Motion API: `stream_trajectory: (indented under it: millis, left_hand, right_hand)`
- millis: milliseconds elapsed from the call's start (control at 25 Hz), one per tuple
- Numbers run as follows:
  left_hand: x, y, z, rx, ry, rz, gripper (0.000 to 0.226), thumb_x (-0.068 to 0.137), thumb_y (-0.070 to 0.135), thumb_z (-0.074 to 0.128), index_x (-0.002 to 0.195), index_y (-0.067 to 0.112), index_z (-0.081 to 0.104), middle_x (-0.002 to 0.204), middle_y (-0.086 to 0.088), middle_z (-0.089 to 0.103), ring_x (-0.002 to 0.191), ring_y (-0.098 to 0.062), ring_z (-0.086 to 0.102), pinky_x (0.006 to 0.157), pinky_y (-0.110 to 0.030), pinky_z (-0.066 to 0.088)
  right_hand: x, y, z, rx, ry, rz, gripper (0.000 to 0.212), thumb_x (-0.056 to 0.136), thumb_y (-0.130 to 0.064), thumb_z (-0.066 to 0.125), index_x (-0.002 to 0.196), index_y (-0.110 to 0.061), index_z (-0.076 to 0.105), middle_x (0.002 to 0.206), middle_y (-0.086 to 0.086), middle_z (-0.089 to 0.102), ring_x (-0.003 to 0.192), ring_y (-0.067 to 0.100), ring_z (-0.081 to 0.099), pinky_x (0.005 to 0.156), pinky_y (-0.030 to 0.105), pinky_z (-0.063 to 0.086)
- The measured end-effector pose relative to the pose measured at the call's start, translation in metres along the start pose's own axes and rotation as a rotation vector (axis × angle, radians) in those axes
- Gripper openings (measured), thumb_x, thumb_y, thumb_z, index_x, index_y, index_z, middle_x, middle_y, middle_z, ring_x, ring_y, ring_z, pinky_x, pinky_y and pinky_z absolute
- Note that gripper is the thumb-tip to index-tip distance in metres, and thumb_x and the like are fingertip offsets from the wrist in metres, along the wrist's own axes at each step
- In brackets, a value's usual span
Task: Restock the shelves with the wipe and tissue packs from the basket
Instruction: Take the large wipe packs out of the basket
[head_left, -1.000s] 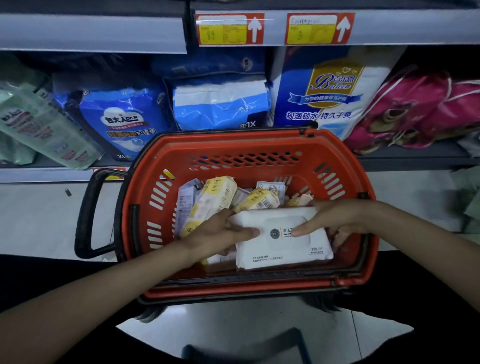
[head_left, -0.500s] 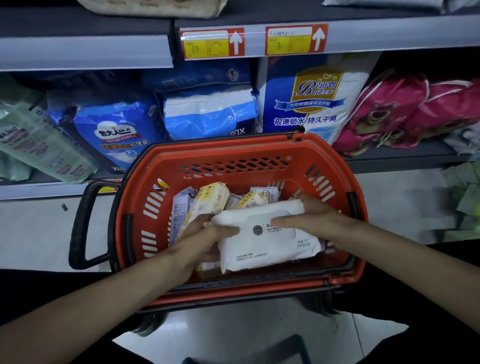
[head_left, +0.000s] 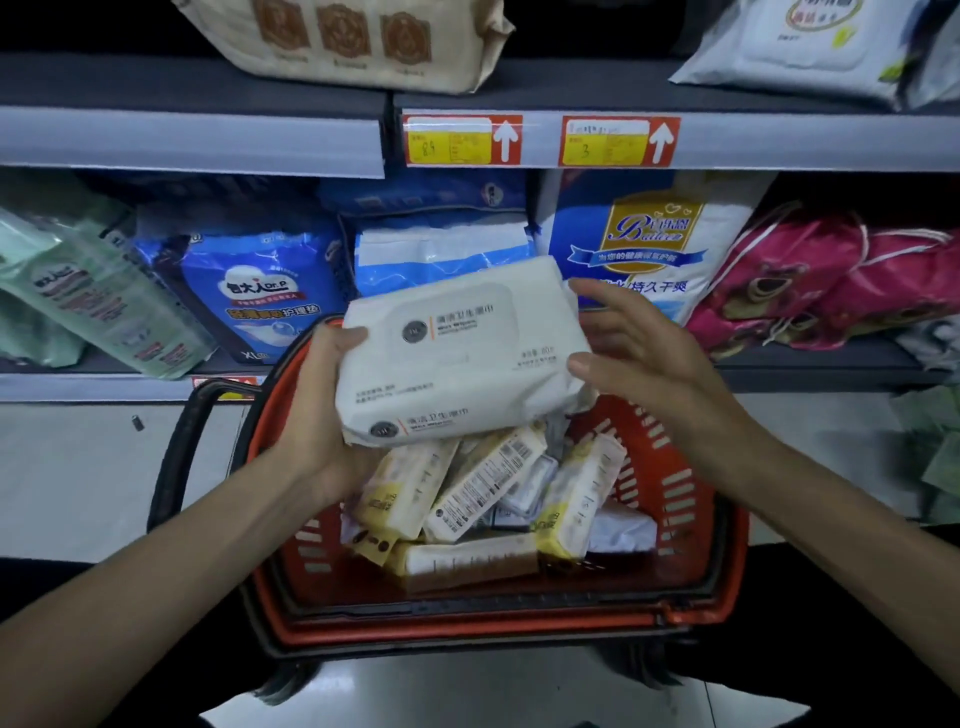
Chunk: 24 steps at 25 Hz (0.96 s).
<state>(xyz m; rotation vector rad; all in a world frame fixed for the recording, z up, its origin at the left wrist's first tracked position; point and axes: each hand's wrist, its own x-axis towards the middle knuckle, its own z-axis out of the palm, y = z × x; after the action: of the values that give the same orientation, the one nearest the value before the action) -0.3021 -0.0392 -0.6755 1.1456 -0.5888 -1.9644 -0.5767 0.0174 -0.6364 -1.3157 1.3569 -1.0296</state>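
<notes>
A white wipe pack (head_left: 457, 353) with a grey round logo is held above the orange basket (head_left: 691, 499), in front of the lower shelf. My left hand (head_left: 322, 415) grips its left end, thumb on top and fingers underneath. My right hand (head_left: 649, 353) is at the pack's right end with fingers spread and nearly straight, thumb touching the edge. Several yellow-and-white tissue packs (head_left: 483, 483) lie jumbled in the basket below.
The upper shelf (head_left: 187, 140) carries a beige pack (head_left: 353, 41) at left and a similar white wipe pack (head_left: 800, 47) at right, with red-and-yellow price tags (head_left: 618, 140) on its edge. The lower shelf holds blue bags (head_left: 260, 296), a green bag (head_left: 98, 301) and pink bags (head_left: 831, 280).
Both hands lifted the white wipe pack up out of the basket toward the shelves. My right hand loosened from on top of the pack to its right end.
</notes>
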Motion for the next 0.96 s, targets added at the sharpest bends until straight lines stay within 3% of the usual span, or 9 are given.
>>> stream_trajectory:
  millis: [80, 160, 240, 320, 400, 600, 720, 840, 960]
  left_hand:
    - [0.003, 0.013, -0.001, -0.008, -0.001, 0.050, 0.043, 0.097, 0.047, 0.039, 0.106, 0.026, 0.076, 0.114, -0.003, 0.075, 0.086, -0.024, 0.072, 0.070, -0.034, 0.052]
    - [0.002, 0.023, 0.001, -0.015, -0.045, 0.064, 0.041, 0.096, 0.050, 0.041, 0.110, 0.028, 0.073, 0.116, -0.001, 0.072, 0.088, -0.023, 0.069, 0.073, -0.034, 0.045]
    - [0.003, 0.027, 0.002, 0.007, -0.068, 0.066, 0.042, 0.097, 0.051, 0.041, 0.112, 0.028, 0.073, 0.114, 0.000, 0.072, 0.087, -0.023, 0.069, 0.072, -0.035, 0.048]
    - [0.000, 0.030, 0.008, 0.020, -0.098, 0.075, 0.043, 0.100, 0.048, 0.040, 0.112, 0.026, 0.075, 0.109, -0.002, 0.075, 0.083, -0.022, 0.072, 0.063, -0.033, 0.057]
    - [-0.002, 0.032, 0.013, 0.037, -0.113, 0.094, 0.045, 0.102, 0.048, 0.040, 0.120, 0.026, 0.075, 0.116, -0.005, 0.074, 0.091, -0.026, 0.073, 0.063, -0.036, 0.060]
    - [-0.015, 0.045, 0.036, 0.050, -0.146, 0.203, 0.068, 0.098, 0.070, 0.034, 0.139, 0.026, 0.066, 0.142, -0.009, 0.065, 0.128, -0.032, 0.065, 0.092, -0.045, 0.060]
    - [-0.026, 0.057, 0.043, 0.170, -0.198, 0.342, 0.080, 0.083, 0.068, 0.066, 0.147, 0.020, 0.058, 0.142, -0.013, 0.064, 0.129, -0.032, 0.063, 0.106, -0.049, 0.054]
    - [-0.040, 0.067, 0.049, 0.324, -0.192, 0.445, 0.103, 0.061, 0.058, 0.092, 0.139, 0.002, 0.055, 0.103, -0.004, 0.078, 0.102, -0.021, 0.074, 0.112, -0.052, 0.047]
    - [-0.060, 0.081, 0.060, 0.285, -0.178, 0.544, 0.084, 0.073, 0.044, 0.089, 0.136, -0.001, 0.056, 0.068, 0.007, 0.071, 0.075, -0.009, 0.072, 0.114, -0.054, 0.041]
  right_hand:
    - [-0.004, -0.007, 0.002, -0.224, -0.077, -0.133, 0.090, 0.079, -0.049, 0.083, 0.156, -0.040, 0.038, 0.156, -0.012, 0.041, 0.143, 0.002, 0.043, 0.113, 0.030, 0.044]
    - [-0.005, -0.015, 0.009, -0.455, -0.093, -0.195, 0.115, 0.073, -0.060, 0.086, 0.163, -0.044, 0.016, 0.167, -0.020, 0.010, 0.151, -0.011, 0.015, 0.112, 0.008, 0.028]
    - [0.000, -0.023, 0.014, -0.492, -0.070, -0.227, 0.127, 0.067, -0.061, 0.087, 0.162, -0.049, 0.004, 0.166, -0.026, -0.001, 0.147, -0.019, 0.006, 0.105, -0.003, 0.025]
    - [0.007, -0.028, 0.013, -0.392, -0.027, -0.233, 0.127, 0.067, -0.057, 0.090, 0.163, -0.048, 0.006, 0.167, -0.023, 0.007, 0.152, -0.012, 0.010, 0.120, 0.020, 0.032]
    - [0.012, -0.029, 0.013, -0.199, -0.021, -0.191, 0.123, 0.068, -0.048, 0.094, 0.162, -0.047, 0.015, 0.165, -0.020, 0.025, 0.151, 0.003, 0.030, 0.118, 0.045, 0.042]
    - [0.022, -0.037, 0.008, 0.199, 0.054, -0.133, 0.107, 0.074, -0.009, 0.093, 0.159, -0.037, 0.034, 0.148, -0.010, 0.058, 0.127, 0.013, 0.065, 0.100, 0.040, 0.059]
    - [0.031, -0.045, 0.001, 0.312, 0.119, -0.100, 0.096, 0.073, -0.018, 0.095, 0.153, -0.036, 0.046, 0.145, -0.009, 0.062, 0.130, 0.017, 0.063, 0.107, 0.044, 0.053]
    - [0.035, -0.054, -0.003, 0.429, 0.130, -0.100, 0.085, 0.070, -0.026, 0.094, 0.146, -0.029, 0.057, 0.141, 0.003, 0.066, 0.131, 0.026, 0.062, 0.113, 0.053, 0.046]
    - [0.027, -0.082, 0.002, 0.388, 0.174, -0.148, 0.091, 0.062, -0.045, 0.098, 0.143, -0.040, 0.057, 0.146, -0.002, 0.062, 0.137, 0.023, 0.056, 0.113, 0.053, 0.046]
